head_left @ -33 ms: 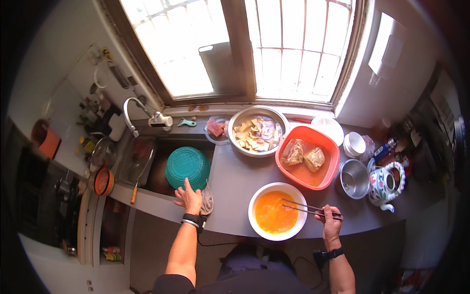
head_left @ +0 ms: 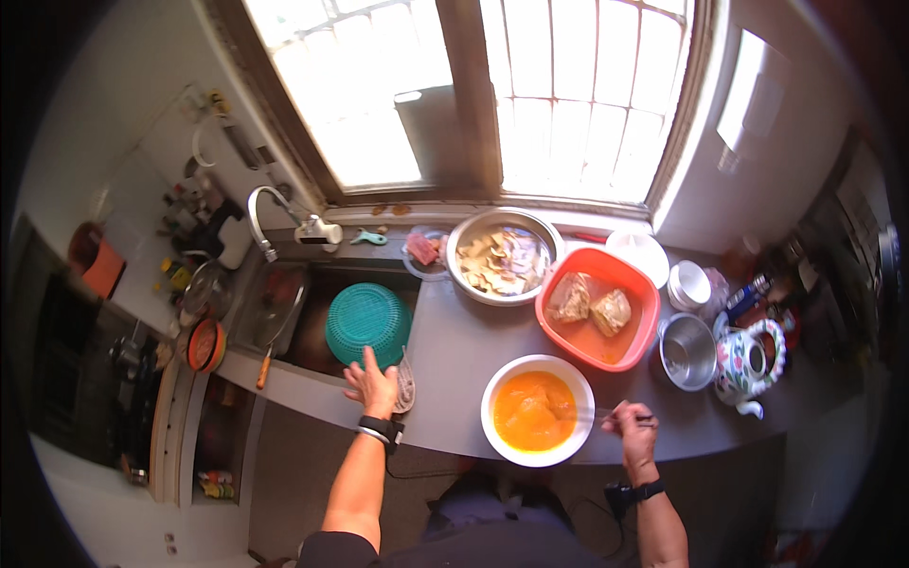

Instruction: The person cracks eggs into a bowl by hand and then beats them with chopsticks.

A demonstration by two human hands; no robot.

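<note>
A white bowl point(head_left: 490, 426) of beaten egg point(head_left: 530, 407) stands at the front edge of the counter. To its right, my right hand point(head_left: 632, 435) grips a pair of dark chopsticks point(head_left: 606, 415), which blur with motion as they reach over the bowl's rim into the egg. My left hand point(head_left: 374, 383) hangs with fingers spread at the sink's near edge, holding nothing. Just beyond its fingertips is an upturned teal plastic basket point(head_left: 367, 322) in the sink; whether they touch I cannot tell. A pale ribbed cloth point(head_left: 405, 388) lies beside that hand.
Behind the bowl are a red basin point(head_left: 615, 363) with two chunks in liquid and a steel bowl point(head_left: 454, 284) of cut pieces. A steel pot point(head_left: 686, 350) and floral teapot point(head_left: 743, 364) stand right. Left are a faucet point(head_left: 260, 218) and wooden-handled strainer point(head_left: 265, 369).
The chopsticks have moved and are now smeared by motion, and the egg's surface has swirled. My right hand has shifted slightly left. My left hand stays open by the sink.
</note>
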